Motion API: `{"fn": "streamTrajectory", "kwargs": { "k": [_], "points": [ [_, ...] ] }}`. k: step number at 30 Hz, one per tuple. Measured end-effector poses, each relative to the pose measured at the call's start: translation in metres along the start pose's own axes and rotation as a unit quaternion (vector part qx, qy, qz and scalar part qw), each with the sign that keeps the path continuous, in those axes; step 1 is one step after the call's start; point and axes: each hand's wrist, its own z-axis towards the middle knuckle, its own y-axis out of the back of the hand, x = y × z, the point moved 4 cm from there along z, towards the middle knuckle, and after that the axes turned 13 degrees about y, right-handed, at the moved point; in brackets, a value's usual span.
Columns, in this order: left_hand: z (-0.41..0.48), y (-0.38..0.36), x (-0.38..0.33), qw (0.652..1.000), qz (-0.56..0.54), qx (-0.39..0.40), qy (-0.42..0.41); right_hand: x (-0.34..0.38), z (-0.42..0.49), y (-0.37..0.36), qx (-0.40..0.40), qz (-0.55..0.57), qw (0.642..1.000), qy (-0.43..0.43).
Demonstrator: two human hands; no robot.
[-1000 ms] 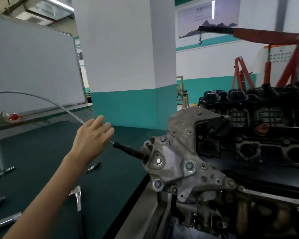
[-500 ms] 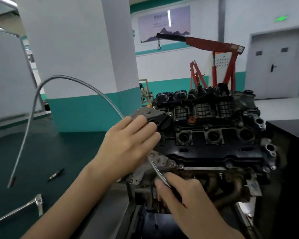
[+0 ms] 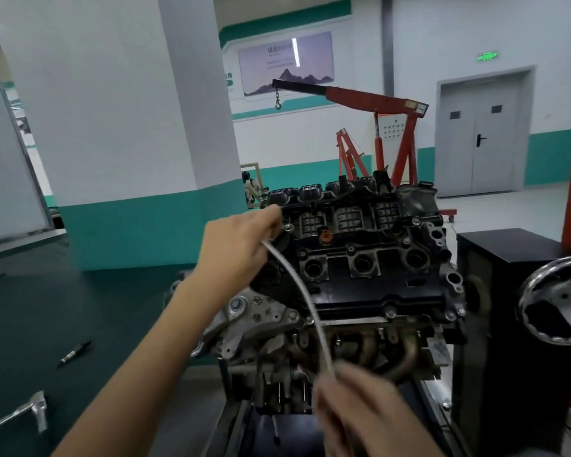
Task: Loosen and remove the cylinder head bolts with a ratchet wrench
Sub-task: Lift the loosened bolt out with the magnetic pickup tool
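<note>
Risk 1: the rod is bowed between the 2 hands, across the near face of the engine. If either end slips, it could spring free and whip toward the person or snag on the engine's fittings. Likely cause: tension in the bend plus a light hold.

Risk 2: the rod occupies both hands, so no bolt can be loosened until it is set down. If dropped, it could fall into the stand below the engine.

Hands: the left hand is raised at the engine's far left corner, fingers pinching the rod's top end. The right hand is low and near, at the rod's bottom end. Motion blur hides its fingers, so I cannot tell its hold. The hands are well apart.

The wrench lies untouched on the green table, near left, well apart from both hands. The head bolts are too small to single out.
</note>
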Motion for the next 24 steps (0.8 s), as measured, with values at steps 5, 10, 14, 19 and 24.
{"fn": "streamTrajectory", "kwargs": {
  "k": [5, 10, 14, 19, 24],
  "points": [
    [0.021, -0.011, -0.054, 0.981, -0.180, 0.033, -0.068, 0.065, 0.056, 0.020, -0.081, 0.081, 0.984, 0.133],
    [0.038, -0.043, -0.018, 0.951, -0.298, 0.073, 0.038, 0.066, 0.070, 0.050, -0.147, -0.033, 0.961, 0.232],
    [0.031, -0.088, 0.004, 0.951, -0.259, 0.143, 0.085, 0.040, 0.072, 0.069, -0.170, -0.062, 0.957, 0.228],
    [0.026, -0.123, 0.001, 0.944, -0.288, 0.119, 0.107, 0.012, 0.073, 0.075, -0.170, -0.062, 0.960, 0.215],
    [0.021, -0.148, 0.008, 0.938, -0.302, 0.120, 0.124, -0.007, 0.081, 0.082, -0.162, -0.076, 0.964, 0.197]
  ]
}}
